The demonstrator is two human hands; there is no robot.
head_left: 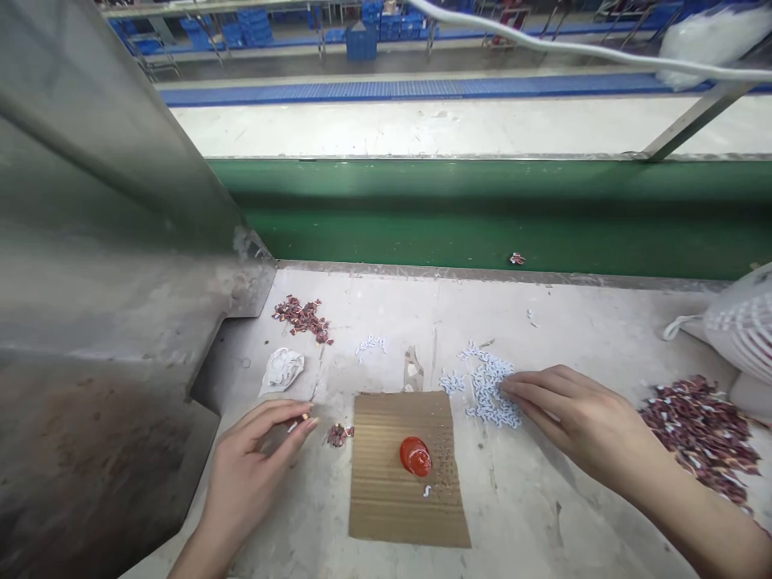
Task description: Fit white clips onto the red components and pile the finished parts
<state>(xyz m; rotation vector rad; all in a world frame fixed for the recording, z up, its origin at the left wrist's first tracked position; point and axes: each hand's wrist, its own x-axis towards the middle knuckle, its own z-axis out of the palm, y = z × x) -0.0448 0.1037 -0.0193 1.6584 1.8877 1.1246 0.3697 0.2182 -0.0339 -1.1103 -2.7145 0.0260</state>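
Observation:
My left hand [256, 458] pinches a small dark-red piece with pale parts [300, 420] between thumb and fingers. Just right of it lies a little heap of similar dark-red pieces [340, 435]. My right hand [570, 406] reaches into a pile of small white curved pieces [491, 390], fingertips closed together at its right edge; whatever they grip is hidden. Between my hands is a piece of corrugated cardboard [379, 482]. On it sits a glossy red blob [415, 456], with one white curved piece [427, 490] close below.
A larger dark-red heap [703, 434] lies at right, beside a white bag [745, 322]. Another dark-red group [301, 318] and a crumpled white wad [283, 370] are at left. A metal panel [121, 281] rises at left. A green belt [392, 217] runs behind the table.

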